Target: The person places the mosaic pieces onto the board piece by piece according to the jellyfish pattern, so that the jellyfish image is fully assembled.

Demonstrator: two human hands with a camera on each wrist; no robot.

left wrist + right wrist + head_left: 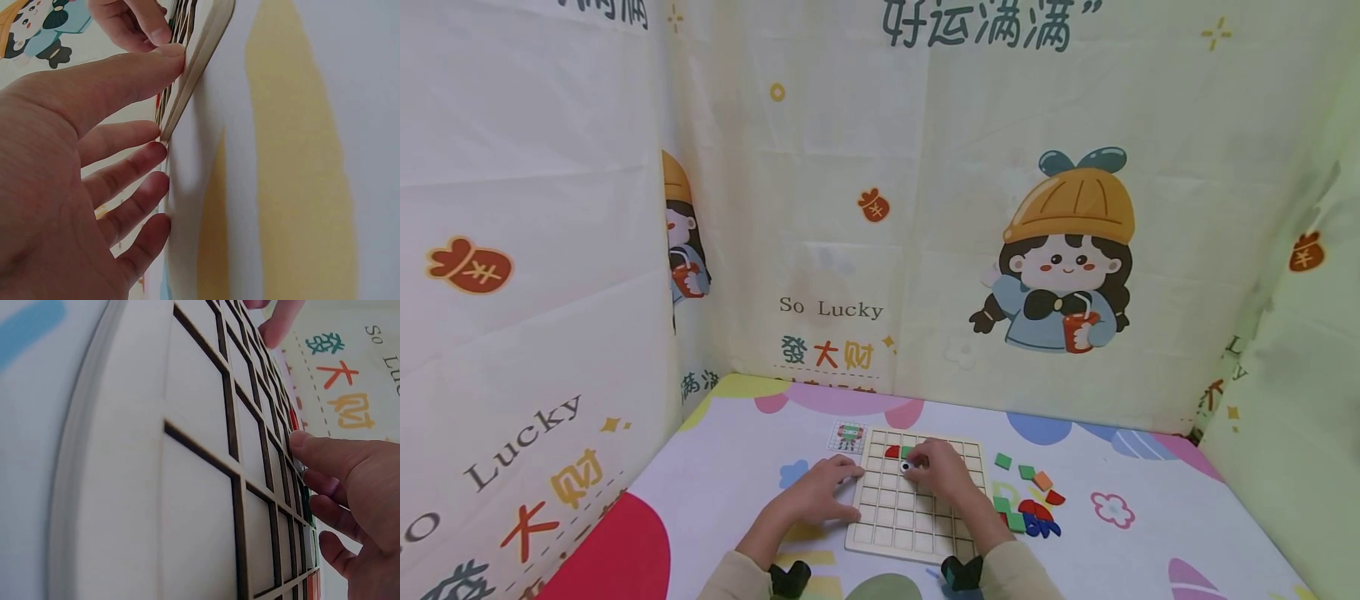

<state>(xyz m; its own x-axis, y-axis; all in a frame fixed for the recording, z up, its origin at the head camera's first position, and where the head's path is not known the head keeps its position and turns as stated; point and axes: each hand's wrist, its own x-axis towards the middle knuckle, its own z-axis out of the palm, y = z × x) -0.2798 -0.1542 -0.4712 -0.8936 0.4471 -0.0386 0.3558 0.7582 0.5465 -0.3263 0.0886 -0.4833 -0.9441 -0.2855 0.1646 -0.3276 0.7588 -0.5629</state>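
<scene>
A wooden grid board [880,533] lies on the table between the two hands. My left hand [816,492] rests at its left edge, thumb and fingertips against the rim with fingers fairly straight, as the left wrist view also shows. The right hand [942,471] reaches over the upper part of the board and pinches a small white tile with a black eye dot [906,467] at a grid cell. Just above it, a red curved piece [892,452] and a green square [907,451] sit in neighbouring cells. The right fingers hide the cells beside them.
A small pattern card [848,437] with a figure on it lies at the board's upper left corner. Right of the board are loose green squares [1003,460], an orange square [1042,481], red pieces [1056,497] and blue pieces [1041,525]. Printed cloth walls surround the table.
</scene>
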